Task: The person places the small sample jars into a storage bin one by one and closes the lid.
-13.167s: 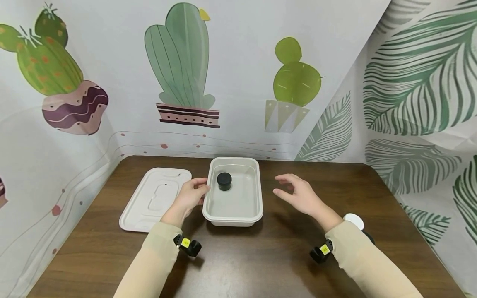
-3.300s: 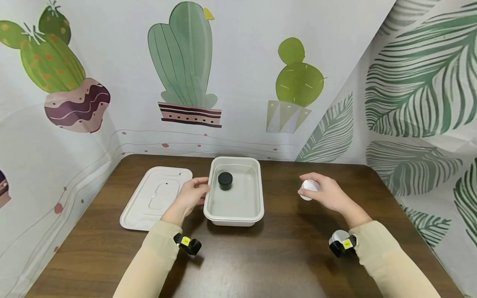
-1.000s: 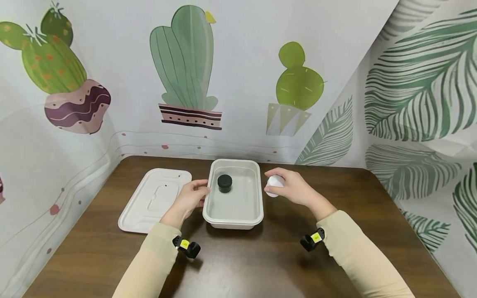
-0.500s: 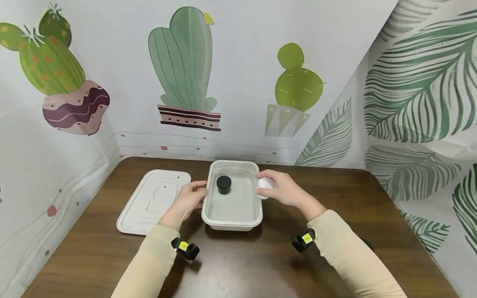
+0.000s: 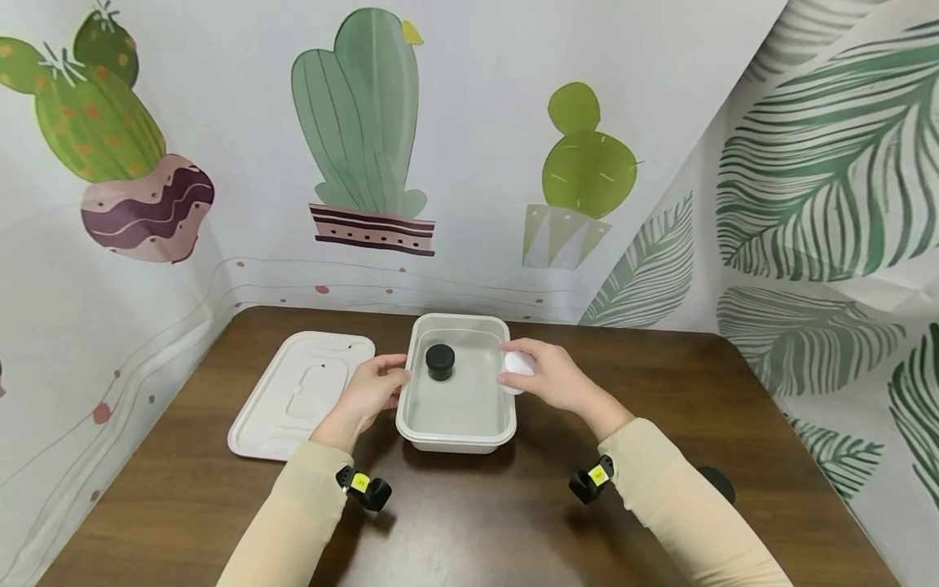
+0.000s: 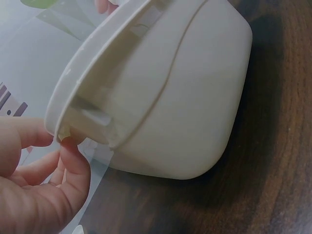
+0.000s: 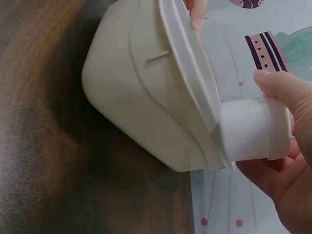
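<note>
A pale grey plastic box (image 5: 458, 408) stands without its lid on the table. My left hand (image 5: 364, 397) pinches its left rim between thumb and fingers, as the left wrist view confirms on the box wall (image 6: 195, 97). Inside, toward the back left, sits a small round black jar (image 5: 440, 362). My right hand (image 5: 553, 379) grips a small white jar (image 5: 519, 368) at the box's right rim. In the right wrist view this white jar (image 7: 248, 127) lies sideways across the picture, thumb and fingers around its wider end, its other end overlapping the rim.
A pale rectangular lid (image 5: 279, 416) lies on the table left of the box. A round black object (image 5: 717, 483) shows partly behind my right sleeve. Patterned cloth (image 5: 477, 163) rises behind the wooden table (image 5: 447, 530).
The right hand, without a jar at first, has taken the white jar and carried it left to the box's right rim. The left hand has stayed on the left rim.
</note>
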`<state>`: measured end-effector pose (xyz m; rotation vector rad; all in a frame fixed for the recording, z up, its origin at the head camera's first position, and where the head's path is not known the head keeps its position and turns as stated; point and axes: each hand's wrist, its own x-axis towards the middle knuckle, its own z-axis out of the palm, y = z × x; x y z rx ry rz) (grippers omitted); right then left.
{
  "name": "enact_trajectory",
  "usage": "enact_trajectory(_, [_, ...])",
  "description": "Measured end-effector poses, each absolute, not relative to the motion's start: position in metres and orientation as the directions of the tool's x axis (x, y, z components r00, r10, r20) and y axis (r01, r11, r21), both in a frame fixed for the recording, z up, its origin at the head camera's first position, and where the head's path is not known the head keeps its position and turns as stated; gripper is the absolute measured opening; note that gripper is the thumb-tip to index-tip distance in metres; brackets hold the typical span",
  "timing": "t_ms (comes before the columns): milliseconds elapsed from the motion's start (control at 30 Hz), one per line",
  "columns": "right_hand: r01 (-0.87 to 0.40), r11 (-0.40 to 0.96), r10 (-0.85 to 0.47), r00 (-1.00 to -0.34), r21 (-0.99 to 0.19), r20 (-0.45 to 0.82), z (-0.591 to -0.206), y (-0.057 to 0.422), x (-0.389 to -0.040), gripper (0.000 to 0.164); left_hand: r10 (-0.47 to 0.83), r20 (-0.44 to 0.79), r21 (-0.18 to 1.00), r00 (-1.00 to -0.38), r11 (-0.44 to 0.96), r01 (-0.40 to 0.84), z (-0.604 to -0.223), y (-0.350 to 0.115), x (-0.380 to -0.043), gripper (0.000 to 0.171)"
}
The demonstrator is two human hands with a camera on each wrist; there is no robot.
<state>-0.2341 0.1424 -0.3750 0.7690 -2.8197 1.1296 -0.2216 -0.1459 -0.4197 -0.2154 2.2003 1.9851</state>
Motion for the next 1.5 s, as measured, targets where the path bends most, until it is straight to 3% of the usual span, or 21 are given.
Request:
enact_trajectory(233, [-0.420,0.617,-0.364,-0.902,-0.666,0.232,-0.382,0.141,-0.234,0.055,0.012,-0.219,0.971,-0.976,0.098,-0.216,-0.417,-0.146,-0.222,0.045])
enact_trajectory(600, [-0.461,0.602,-0.373,-0.884,-0.652,0.281,-0.388,0.141,-0.233,0.053,0.017,-0.222,0.972,-0.975,0.090,-0.219,-0.419,-0.145,-0.221,0.046])
enact_trajectory(933, [-0.397,0.596,-0.333,-0.913,-0.698,0.236,-0.386,0.138,-0.235,0.058,0.012,-0.217,0.971,-0.976,0.105,-0.214,-0.420,-0.147,-0.221,0.045])
enact_trajectory(1500, [-0.386,0.557,-0.328,-0.916,-0.735,0.232,-0.386,0.132,-0.243,0.052,0.000,-0.225,0.969,-0.974,0.108,-0.224,-0.421,-0.146,-0.222,0.044])
